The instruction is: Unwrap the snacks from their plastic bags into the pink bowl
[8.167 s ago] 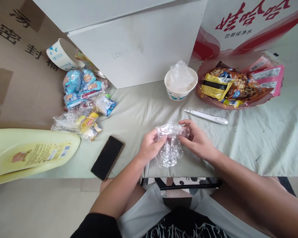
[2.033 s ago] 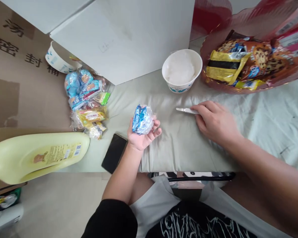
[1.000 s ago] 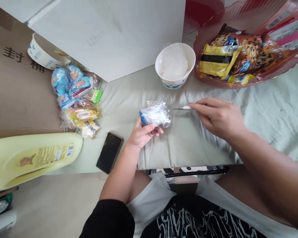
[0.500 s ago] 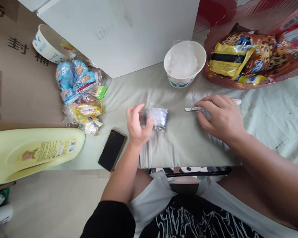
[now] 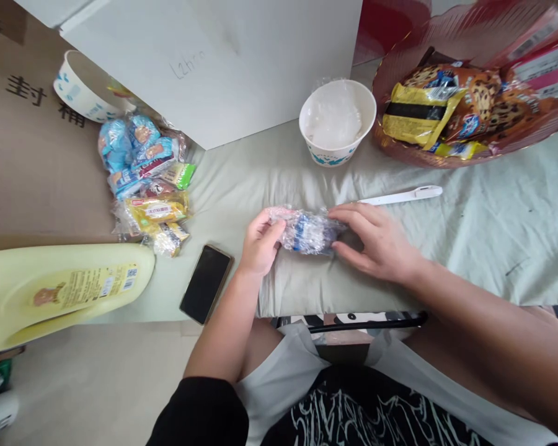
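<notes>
My left hand (image 5: 261, 243) pinches the left end of a small bubble-wrapped package (image 5: 312, 233) with blue and white showing through the clear wrap. My right hand (image 5: 381, 240) has its thumb and index finger at either side of the package's right end. Just beyond the right fingers a white-handled craft knife (image 5: 402, 196) lies on the pale green cloth (image 5: 488, 241); those fingers hide its blade end. Farther back stands a white paper bowl (image 5: 337, 124) with clear plastic wrapping in it.
A pink ribbed basket (image 5: 446, 162) of snack packets stands at back right, beside a white box (image 5: 223, 68). Wrapped snacks (image 5: 155, 167), another paper bowl (image 5: 86, 93) and a phone (image 5: 206, 284) are on the left. A yellow-green plastic piece (image 5: 28, 279) overhangs the table edge.
My right hand has let go of the craft knife and moved left to the package. My left hand has closed on the package's left end, and the package now looks longer, with more blue showing.
</notes>
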The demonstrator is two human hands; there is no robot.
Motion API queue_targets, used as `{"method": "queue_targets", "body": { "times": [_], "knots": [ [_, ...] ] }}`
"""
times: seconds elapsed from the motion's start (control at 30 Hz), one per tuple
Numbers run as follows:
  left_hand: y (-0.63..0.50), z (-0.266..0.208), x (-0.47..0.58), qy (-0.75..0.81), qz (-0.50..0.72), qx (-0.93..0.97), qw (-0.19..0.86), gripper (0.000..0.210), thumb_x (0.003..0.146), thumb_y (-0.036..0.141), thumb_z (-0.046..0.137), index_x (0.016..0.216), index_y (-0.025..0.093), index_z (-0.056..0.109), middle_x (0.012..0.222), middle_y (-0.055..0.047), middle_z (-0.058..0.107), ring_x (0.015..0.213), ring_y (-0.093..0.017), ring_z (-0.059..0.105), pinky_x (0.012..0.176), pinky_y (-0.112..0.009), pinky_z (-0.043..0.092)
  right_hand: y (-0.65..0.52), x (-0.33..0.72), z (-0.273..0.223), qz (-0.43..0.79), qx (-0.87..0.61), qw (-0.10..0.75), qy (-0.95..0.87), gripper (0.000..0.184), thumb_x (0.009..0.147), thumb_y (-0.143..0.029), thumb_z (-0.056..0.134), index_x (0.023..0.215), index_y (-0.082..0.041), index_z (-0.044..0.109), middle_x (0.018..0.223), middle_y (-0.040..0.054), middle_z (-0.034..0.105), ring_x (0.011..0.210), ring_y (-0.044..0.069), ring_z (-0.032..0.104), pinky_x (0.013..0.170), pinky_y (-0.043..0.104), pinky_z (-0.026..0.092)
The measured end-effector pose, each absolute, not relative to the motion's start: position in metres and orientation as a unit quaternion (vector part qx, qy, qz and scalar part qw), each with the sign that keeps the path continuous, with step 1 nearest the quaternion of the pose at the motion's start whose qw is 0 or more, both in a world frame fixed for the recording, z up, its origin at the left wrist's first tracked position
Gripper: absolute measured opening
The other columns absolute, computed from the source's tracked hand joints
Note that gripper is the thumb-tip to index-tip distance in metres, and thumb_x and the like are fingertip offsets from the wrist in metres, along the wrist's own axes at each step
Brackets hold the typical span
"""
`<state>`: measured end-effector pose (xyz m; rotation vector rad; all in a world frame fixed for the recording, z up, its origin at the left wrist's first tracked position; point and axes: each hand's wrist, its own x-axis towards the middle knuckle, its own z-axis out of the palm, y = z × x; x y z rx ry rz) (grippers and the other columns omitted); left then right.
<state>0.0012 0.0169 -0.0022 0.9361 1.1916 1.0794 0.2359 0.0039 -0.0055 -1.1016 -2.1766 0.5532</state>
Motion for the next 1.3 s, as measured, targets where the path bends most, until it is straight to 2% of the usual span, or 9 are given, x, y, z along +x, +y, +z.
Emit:
{"method": "queue_targets", "body": {
  "times": [0.1,0.17,0.3,0.43,0.6,0.77,0.93,1.1,1.3],
  "knots": [
    [0.022,0.002,0.002,0.51,0.47,0.359,0.624,0.03,0.069,0.042,0.085,0.082,0.021,0.069,0.081,-0.002,0.074,0.068,-0.015,0.069,0.057,-0.024,0.053,0.003,0.236,-0.005,0.213,-0.395,0.338,-0.827,0.03,0.094,-0.023,0.055,0.123,-0.019,0.06,0.112,0.0118,0.072,0.101,0.025,0.068,0.087,0.041,0.053],
    [0.026,0.003,0.0,0.524,0.494,0.348,0.6,0.026,0.068,0.037,0.085,0.077,0.02,0.066,0.072,0.001,0.069,0.06,-0.012,0.064,0.053,-0.022,0.05,0.004,0.239,-0.003,0.208,-0.417,0.346,-0.815,0.019,0.094,-0.017,0.052,0.109,-0.02,0.064,0.099,0.0092,0.072,0.092,0.023,0.067,0.082,0.038,0.054],
    [0.027,0.001,-0.004,0.55,0.51,0.344,0.565,0.023,0.07,0.034,0.081,0.076,0.02,0.063,0.067,0.002,0.065,0.055,-0.011,0.062,0.052,-0.022,0.049,0.007,0.245,0.001,0.237,-0.473,0.325,-0.784,0.018,0.088,-0.011,0.048,0.086,-0.024,0.061,0.088,0.0058,0.067,0.084,0.021,0.066,0.076,0.035,0.053],
    [0.021,-0.002,-0.004,0.539,0.454,0.415,0.576,0.021,0.075,0.036,0.079,0.079,0.02,0.066,0.073,0.0,0.068,0.06,-0.013,0.065,0.057,-0.025,0.051,0.007,0.241,-0.001,0.26,-0.441,0.328,-0.794,0.025,0.086,-0.012,0.049,0.106,-0.021,0.061,0.107,0.0099,0.07,0.099,0.024,0.067,0.084,0.038,0.054],
    [0.019,-0.005,-0.007,0.55,0.471,0.442,0.529,0.017,0.075,0.034,0.077,0.077,0.02,0.068,0.067,0.001,0.066,0.057,-0.012,0.06,0.056,-0.024,0.047,0.006,0.24,-0.001,0.254,-0.43,0.297,-0.813,0.019,0.085,-0.011,0.048,0.084,-0.023,0.062,0.081,0.0047,0.069,0.08,0.021,0.065,0.076,0.036,0.052],
    [0.023,-0.005,-0.012,0.568,0.504,0.432,0.487,0.012,0.072,0.029,0.076,0.073,0.02,0.068,0.061,0.003,0.062,0.055,-0.011,0.056,0.054,-0.023,0.043,0.01,0.247,0.005,0.244,-0.474,0.308,-0.788,0.02,0.083,-0.01,0.046,0.071,-0.025,0.053,0.076,0.0043,0.065,0.075,0.021,0.063,0.072,0.035,0.051],
    [0.023,-0.006,-0.011,0.562,0.501,0.439,0.49,0.011,0.074,0.028,0.075,0.073,0.019,0.068,0.062,0.003,0.063,0.055,-0.01,0.056,0.054,-0.022,0.044,0.009,0.248,0.001,0.218,-0.491,0.334,-0.775,0.02,0.08,-0.008,0.048,0.082,-0.026,0.056,0.077,0.003,0.066,0.076,0.021,0.064,0.07,0.035,0.052],
    [0.021,-0.007,-0.01,0.561,0.471,0.476,0.487,0.007,0.076,0.025,0.072,0.074,0.019,0.068,0.065,0.002,0.064,0.06,-0.01,0.058,0.058,-0.021,0.046,0.009,0.245,-0.003,0.218,-0.45,0.354,-0.791,0.035,0.081,-0.005,0.047,0.104,-0.025,0.062,0.097,0.0053,0.073,0.09,0.022,0.069,0.079,0.037,0.056],
    [0.02,-0.003,-0.008,0.568,0.456,0.493,0.476,0.009,0.076,0.027,0.07,0.074,0.019,0.067,0.064,0.002,0.063,0.058,-0.01,0.056,0.057,-0.021,0.045,0.009,0.245,-0.004,0.219,-0.441,0.347,-0.798,0.03,0.082,-0.005,0.047,0.094,-0.025,0.067,0.089,0.0042,0.072,0.084,0.022,0.068,0.076,0.036,0.055]
  ]
}}
